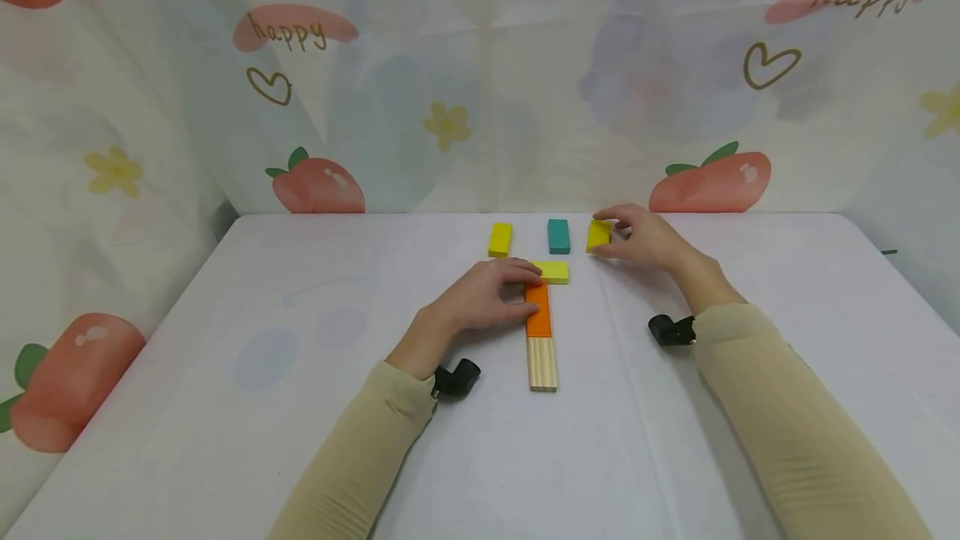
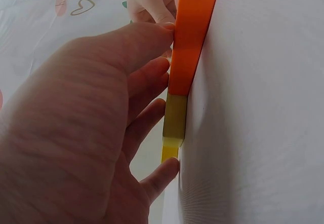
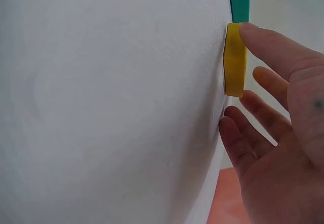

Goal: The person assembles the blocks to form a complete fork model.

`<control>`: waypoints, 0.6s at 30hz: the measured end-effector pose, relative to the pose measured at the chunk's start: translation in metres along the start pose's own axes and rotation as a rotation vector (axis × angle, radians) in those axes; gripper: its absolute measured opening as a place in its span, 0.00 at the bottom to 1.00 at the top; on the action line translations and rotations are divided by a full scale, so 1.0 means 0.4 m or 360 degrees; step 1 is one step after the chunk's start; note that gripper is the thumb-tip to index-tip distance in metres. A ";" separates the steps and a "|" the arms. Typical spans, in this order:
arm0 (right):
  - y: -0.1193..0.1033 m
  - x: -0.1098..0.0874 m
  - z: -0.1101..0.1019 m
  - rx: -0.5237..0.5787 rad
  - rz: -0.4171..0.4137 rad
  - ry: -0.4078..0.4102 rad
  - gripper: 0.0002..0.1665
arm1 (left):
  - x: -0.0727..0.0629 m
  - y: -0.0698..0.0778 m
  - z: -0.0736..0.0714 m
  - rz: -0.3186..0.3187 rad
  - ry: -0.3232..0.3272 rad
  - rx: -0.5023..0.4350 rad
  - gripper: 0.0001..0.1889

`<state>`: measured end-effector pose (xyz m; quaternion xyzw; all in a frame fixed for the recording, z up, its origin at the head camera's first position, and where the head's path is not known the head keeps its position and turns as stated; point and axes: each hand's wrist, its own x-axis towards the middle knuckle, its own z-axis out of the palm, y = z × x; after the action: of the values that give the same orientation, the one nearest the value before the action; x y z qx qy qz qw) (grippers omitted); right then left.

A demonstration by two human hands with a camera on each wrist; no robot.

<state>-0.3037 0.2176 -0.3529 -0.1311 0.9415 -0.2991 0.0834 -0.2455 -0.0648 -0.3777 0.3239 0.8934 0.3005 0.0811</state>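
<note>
Fingers of right hand (image 1: 651, 242), part-open, pinch far-right yellow block (image 1: 599, 233) by its ends on table (image 1: 600, 448); those of left hand (image 1: 482, 294), loosely spread, touch left side of nearer orange block (image 1: 539, 319).

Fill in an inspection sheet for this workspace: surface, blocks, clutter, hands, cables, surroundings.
Surface: white tabletop.
Blocks: plain wood block and orange block end to end; pale yellow block crosswise at the orange one's far end; left yellow block, teal block and right yellow block spaced apart beyond.
Clutter: nothing seen.
Left hand: touches the orange block.
Right hand: pinches the right yellow block.
Cables: nothing seen.
Surroundings: printed cloth behind and at left.
</note>
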 end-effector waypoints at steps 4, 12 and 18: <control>0.001 0.000 0.001 -0.0003 0.0008 -0.0019 0.37 | -0.001 -0.001 0.000 -0.0001 0.0002 0.0002 0.19; 0.007 0.003 0.003 -0.0010 0.0027 -0.0029 0.35 | 0.001 -0.003 0.003 0.0007 0.0008 0.0008 0.20; 0.007 0.003 0.005 0.0001 0.0052 -0.0025 0.34 | 0.003 -0.003 0.004 0.0006 0.0009 0.0028 0.20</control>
<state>-0.3048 0.2185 -0.3562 -0.1179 0.9428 -0.2969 0.0957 -0.2464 -0.0640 -0.3798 0.3254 0.8956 0.2938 0.0750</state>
